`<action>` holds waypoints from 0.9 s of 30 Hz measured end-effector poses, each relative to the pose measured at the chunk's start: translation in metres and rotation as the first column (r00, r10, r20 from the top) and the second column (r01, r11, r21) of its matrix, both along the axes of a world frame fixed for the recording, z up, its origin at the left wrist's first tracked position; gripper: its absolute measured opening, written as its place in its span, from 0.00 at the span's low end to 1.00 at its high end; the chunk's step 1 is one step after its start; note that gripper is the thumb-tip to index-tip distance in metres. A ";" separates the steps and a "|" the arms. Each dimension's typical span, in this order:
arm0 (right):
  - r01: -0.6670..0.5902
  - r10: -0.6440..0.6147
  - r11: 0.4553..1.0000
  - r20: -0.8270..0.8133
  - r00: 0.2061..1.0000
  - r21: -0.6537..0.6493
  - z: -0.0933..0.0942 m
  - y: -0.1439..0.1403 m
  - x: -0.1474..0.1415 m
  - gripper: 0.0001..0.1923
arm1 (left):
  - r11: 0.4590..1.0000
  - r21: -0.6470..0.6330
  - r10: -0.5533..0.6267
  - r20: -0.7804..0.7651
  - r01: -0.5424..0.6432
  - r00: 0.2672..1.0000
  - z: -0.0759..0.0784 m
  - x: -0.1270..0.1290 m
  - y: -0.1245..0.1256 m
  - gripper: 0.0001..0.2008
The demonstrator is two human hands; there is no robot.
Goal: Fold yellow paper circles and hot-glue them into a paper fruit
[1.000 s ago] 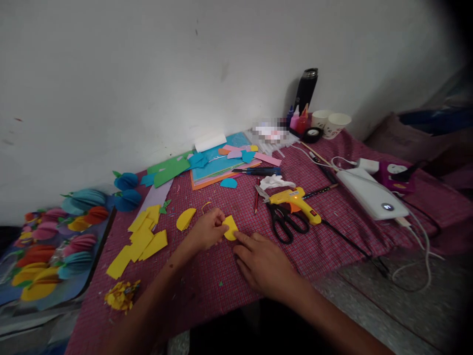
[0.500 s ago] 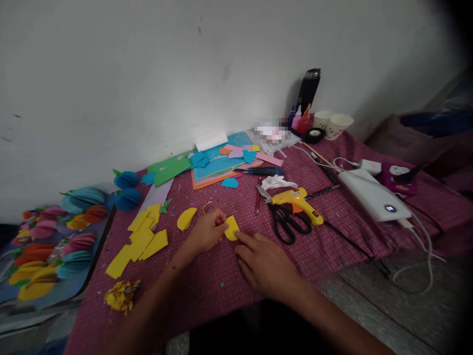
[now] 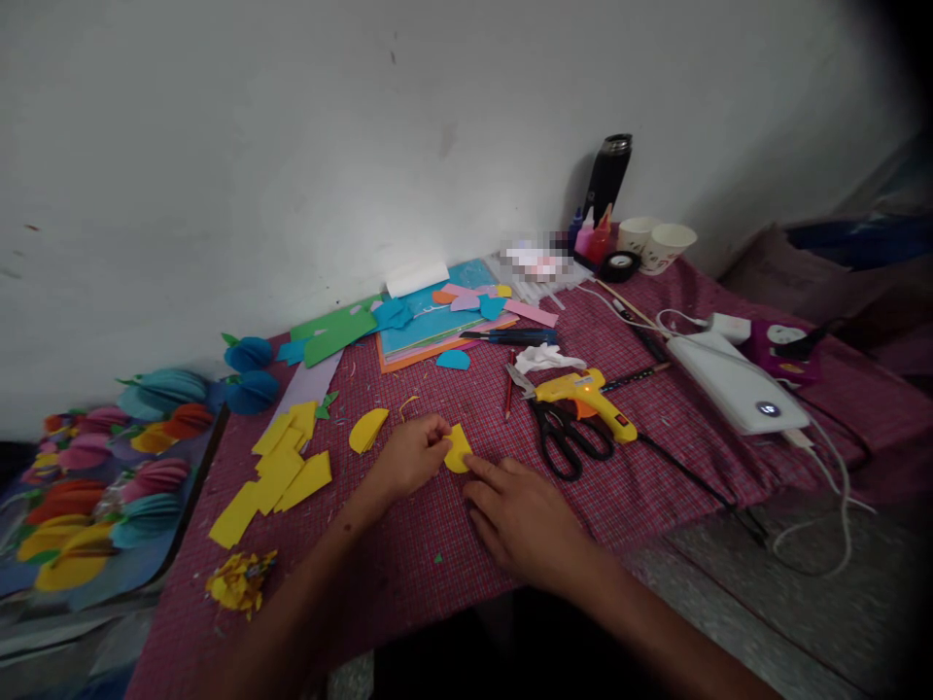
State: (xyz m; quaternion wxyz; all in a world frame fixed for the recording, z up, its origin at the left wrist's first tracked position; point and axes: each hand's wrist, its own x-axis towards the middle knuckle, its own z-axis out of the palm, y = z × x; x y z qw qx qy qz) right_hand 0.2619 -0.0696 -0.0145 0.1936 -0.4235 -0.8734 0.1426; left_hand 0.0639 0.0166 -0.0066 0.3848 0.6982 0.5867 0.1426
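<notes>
The left hand (image 3: 408, 455) lies on the bench (image 3: 656, 457) with its fingers curled, and the fingertips pinch the left edge of a small yellow piece (image 3: 458, 449). The right hand (image 3: 519, 520) lies flat and loose beside it, and its index finger presses on the lower edge of the same piece. The piece lies on the red checked cloth near the middle of the bench, between the two hands.

Just left of the left hand there is a yellow half-circle (image 3: 366, 430), and further left a pile of yellow sheets (image 3: 281, 472). Near the front edge lies a heap of yellow scraps (image 3: 240, 580).

To the right of the piece, near but apart, are black scissors (image 3: 565, 439), and a yellow glue gun (image 3: 583, 397) lies partly across them. A red pencil (image 3: 508, 394) lies just left of the gun. Behind, near the wall, there is a stack of coloured paper (image 3: 430, 326) with a blue pen (image 3: 514, 336) beside it. At the far end stand a black flask (image 3: 606, 177) and two paper cups (image 3: 656, 243). A white power bank (image 3: 736, 384) with a cable lies on the right. At the far left, paper flowers (image 3: 109, 476) lie on a board.
</notes>
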 end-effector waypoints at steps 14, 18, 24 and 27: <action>0.024 -0.024 1.000 0.002 1.000 -0.011 -0.001 0.000 -0.003 0.13 | 0.974 0.176 -0.109 -0.182 0.141 0.977 -0.002 -0.002 -0.001 0.07; 0.013 -0.013 1.000 0.004 1.000 -0.001 -0.002 -0.001 0.000 0.13 | 0.961 0.193 -0.140 -0.275 0.198 0.951 0.003 -0.001 -0.004 0.10; -0.157 0.163 0.985 -0.094 0.982 0.068 -0.006 -0.037 0.017 0.12 | 0.958 0.196 -0.136 -0.337 0.211 0.931 0.009 0.002 -0.007 0.09; -0.128 0.141 0.988 -0.173 0.975 0.084 -0.009 -0.051 0.025 0.12 | 0.954 0.208 -0.136 -0.344 0.217 0.929 0.009 0.001 -0.009 0.09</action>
